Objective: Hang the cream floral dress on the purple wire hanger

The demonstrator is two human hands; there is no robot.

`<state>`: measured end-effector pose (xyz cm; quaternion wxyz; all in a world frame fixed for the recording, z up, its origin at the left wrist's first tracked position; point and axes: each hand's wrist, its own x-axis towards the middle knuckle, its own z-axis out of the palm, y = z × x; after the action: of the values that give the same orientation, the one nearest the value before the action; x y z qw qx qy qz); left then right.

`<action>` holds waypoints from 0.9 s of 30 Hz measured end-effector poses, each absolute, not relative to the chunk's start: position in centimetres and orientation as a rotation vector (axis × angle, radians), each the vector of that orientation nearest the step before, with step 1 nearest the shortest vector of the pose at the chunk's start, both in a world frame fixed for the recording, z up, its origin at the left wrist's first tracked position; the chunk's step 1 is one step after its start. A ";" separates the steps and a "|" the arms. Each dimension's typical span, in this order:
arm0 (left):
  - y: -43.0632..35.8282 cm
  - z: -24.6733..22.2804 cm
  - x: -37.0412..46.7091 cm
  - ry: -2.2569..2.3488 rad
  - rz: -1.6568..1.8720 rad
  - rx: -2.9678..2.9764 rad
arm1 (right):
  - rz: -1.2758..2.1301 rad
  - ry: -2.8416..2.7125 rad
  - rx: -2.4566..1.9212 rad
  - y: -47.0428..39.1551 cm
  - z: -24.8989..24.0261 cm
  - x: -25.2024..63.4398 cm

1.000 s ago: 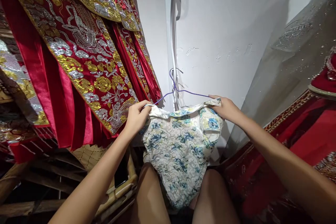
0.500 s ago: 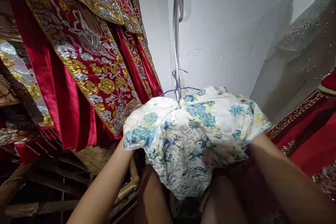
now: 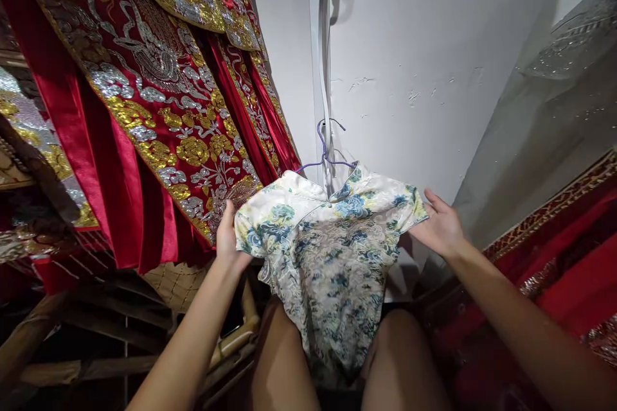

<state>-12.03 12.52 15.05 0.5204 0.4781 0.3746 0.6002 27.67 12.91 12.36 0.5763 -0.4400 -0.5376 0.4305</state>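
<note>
A short-sleeved white blouse with blue, green and yellow flowers point(image 3: 342, 257) hangs spread out on a purple wire hanger point(image 3: 324, 157). Its stand collar meets at a small button at the neck. My left hand point(image 3: 227, 241) is open at the sleeve on the left, thumb up, its other fingers partly hidden by the cloth. At the opposite sleeve my right hand point(image 3: 441, 226) is open too, palm up and thumb apart, with fingertips under the sleeve's hem. The lower part of the blouse drops between my knees.
Red embroidered garments with gold and silver sequins point(image 3: 193, 148) hang on the left. A pale wall point(image 3: 409, 45) with a narrow vertical metal strip point(image 3: 325, 58) stands ahead. Bamboo furniture point(image 3: 96, 369) is at lower left. More red trimmed fabric point(image 3: 578, 263) lies at right.
Both hands have come out from under the sleeves to their outer ends and now show. The blouse's shoulders have dropped and lie flatter, and the collar shows more fully.
</note>
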 end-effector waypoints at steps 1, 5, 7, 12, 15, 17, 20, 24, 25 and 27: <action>12.3 15.9 -12.2 0.909 1.449 1.154 | 1.031 -1.193 -1.020 13.0 13.4 27.8; 12.2 19.4 -12.8 1.029 1.387 1.357 | 0.852 -1.149 -1.001 12.8 18.9 26.6; 12.4 20.5 -12.9 1.100 1.332 1.482 | 0.773 -1.222 -0.984 11.8 21.4 25.1; 12.3 19.0 -11.4 1.258 1.543 1.759 | 1.095 -1.888 -0.722 5.9 23.8 21.7; 11.5 16.7 -9.7 1.249 1.725 1.653 | 1.272 -2.377 -0.535 3.4 22.7 20.6; 10.9 15.9 -8.3 1.162 1.765 1.484 | 1.044 -2.391 -0.647 3.4 20.8 19.5; 10.1 16.0 -5.6 0.980 1.630 1.278 | 0.499 -2.257 -0.877 5.3 16.5 17.1; 9.2 17.0 -2.4 0.670 1.335 1.241 | 0.092 -2.207 -0.909 7.2 10.8 14.9; 9.1 17.0 -2.1 0.610 1.287 1.246 | 0.060 -2.169 -0.928 7.3 10.0 15.0; 9.2 16.3 -2.6 0.571 1.224 1.276 | 0.055 -2.078 -1.027 7.1 9.1 16.2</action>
<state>-2.64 9.18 16.34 0.5985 0.5501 0.2460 0.5278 16.24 7.12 9.09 0.4000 -0.4060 -0.8214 0.0219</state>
